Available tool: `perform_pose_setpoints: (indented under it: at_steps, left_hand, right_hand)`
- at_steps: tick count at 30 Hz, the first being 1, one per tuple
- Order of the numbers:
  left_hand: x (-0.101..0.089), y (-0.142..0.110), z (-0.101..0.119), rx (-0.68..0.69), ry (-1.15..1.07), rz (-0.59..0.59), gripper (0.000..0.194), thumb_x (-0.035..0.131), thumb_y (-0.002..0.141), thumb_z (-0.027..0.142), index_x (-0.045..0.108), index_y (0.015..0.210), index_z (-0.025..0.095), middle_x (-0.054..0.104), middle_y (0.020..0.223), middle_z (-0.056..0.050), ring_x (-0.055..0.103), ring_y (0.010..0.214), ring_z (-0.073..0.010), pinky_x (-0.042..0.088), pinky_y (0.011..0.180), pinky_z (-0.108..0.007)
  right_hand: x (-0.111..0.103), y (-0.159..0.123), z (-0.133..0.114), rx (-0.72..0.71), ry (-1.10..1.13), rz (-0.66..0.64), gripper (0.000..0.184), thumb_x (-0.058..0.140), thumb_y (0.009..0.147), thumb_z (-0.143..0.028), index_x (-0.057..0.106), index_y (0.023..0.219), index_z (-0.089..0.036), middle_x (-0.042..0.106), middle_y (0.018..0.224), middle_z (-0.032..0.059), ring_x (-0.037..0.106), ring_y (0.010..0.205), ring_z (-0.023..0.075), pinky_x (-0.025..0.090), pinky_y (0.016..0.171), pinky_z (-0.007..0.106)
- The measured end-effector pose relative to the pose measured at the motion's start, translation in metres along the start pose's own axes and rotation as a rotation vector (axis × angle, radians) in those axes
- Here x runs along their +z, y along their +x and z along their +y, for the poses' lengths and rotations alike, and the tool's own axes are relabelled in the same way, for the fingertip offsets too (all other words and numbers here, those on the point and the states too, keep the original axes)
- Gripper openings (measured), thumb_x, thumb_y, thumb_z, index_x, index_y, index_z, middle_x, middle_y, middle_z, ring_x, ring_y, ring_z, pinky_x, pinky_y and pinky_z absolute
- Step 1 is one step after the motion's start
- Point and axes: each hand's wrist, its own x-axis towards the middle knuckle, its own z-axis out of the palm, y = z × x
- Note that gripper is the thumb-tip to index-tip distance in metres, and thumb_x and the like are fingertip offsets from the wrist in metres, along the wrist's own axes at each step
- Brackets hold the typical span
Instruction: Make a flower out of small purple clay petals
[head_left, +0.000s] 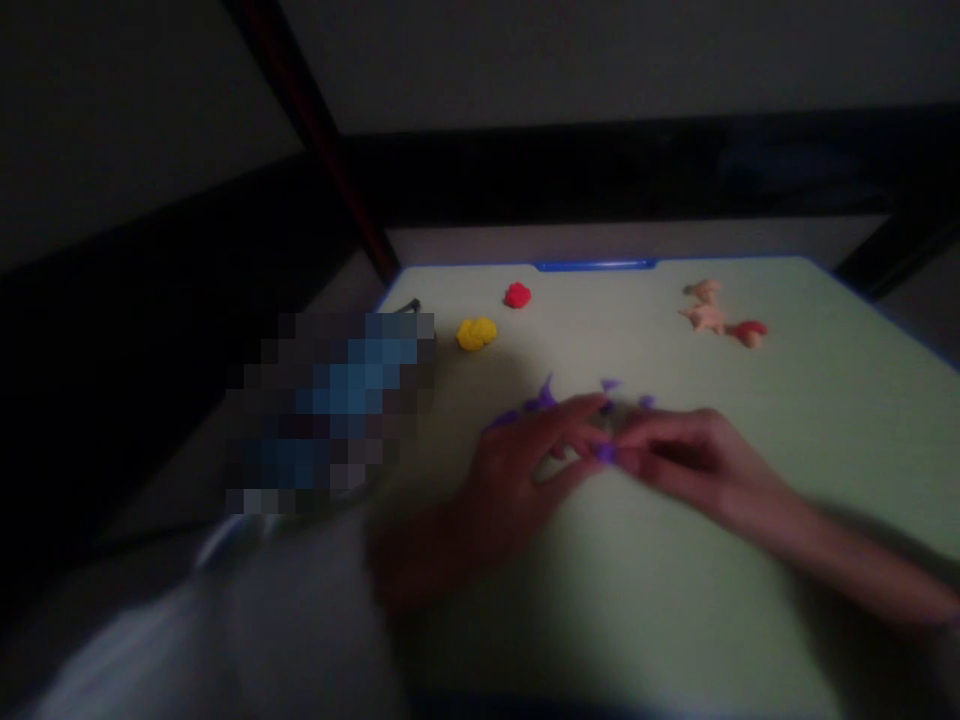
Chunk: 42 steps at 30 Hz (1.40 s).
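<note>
A small bit of purple modelling clay (pixel 605 453) is pinched between the fingertips of my two hands, just above the pale table. My left hand (pixel 514 465) has its thumb against the clay and its index finger reaching over it. From the other side, my right hand (pixel 694 455) grips the same bit with thumb and fingers closed together. More purple clay pieces (pixel 547 392) lie just behind my left hand, one with a pointed tip. Small purple scraps (pixel 611 384) rest beyond the fingertips. Blur and dim light hide the finer shape of the held clay.
A yellow clay lump (pixel 476 333) and a red clay lump (pixel 517 295) sit at the back left of the blue-edged table (pixel 847 400). Skin-toned clay pieces (pixel 705 318) and a red-and-peach piece (pixel 750 333) lie back right. A blurred-out bluish object (pixel 352 390) is at the left edge.
</note>
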Motion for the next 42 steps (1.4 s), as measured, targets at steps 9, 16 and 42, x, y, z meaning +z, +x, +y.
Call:
perform_pose_setpoints:
  at_steps: [9, 16, 42]
  left_hand:
    - [-0.0004, 0.0015, 0.0004, 0.037, -0.030, -0.012, 0.042, 0.066, 0.075, 0.018, 0.053, 0.115, 0.019, 0.073, 0.089, -0.002, 0.068, 0.075, -0.0123, 0.055, 0.071, -0.022]
    - [-0.0025, 0.0017, 0.0020, 0.044, -0.014, -0.023, 0.043, 0.065, 0.077, 0.022, 0.053, 0.118, 0.022, 0.073, 0.093, -0.003, 0.068, 0.075, -0.0139, 0.056, 0.071, -0.025]
    - [-0.0025, -0.0004, 0.0072, 0.022, 0.049, 0.008, 0.051, 0.067, 0.075, 0.028, 0.049, 0.122, 0.030, 0.071, 0.101, -0.002, 0.069, 0.074, -0.0170, 0.058, 0.077, -0.032]
  right_hand:
    - [0.0003, 0.0016, -0.0002, 0.044, 0.068, -0.023, 0.027, 0.063, 0.075, -0.041, 0.072, 0.075, -0.015, 0.062, 0.066, 0.0016, 0.051, 0.058, 0.0109, 0.039, 0.053, 0.024]
    - [0.0013, 0.0021, -0.0011, 0.056, 0.096, -0.019, 0.026, 0.065, 0.074, -0.040, 0.071, 0.070, -0.015, 0.065, 0.065, 0.0023, 0.057, 0.061, 0.0126, 0.045, 0.056, 0.025]
    - [0.0050, 0.0025, 0.0029, 0.162, 0.368, -0.015, 0.016, 0.074, 0.066, -0.032, 0.075, 0.078, -0.022, 0.074, 0.077, 0.0031, 0.067, 0.075, 0.0164, 0.052, 0.077, 0.032]
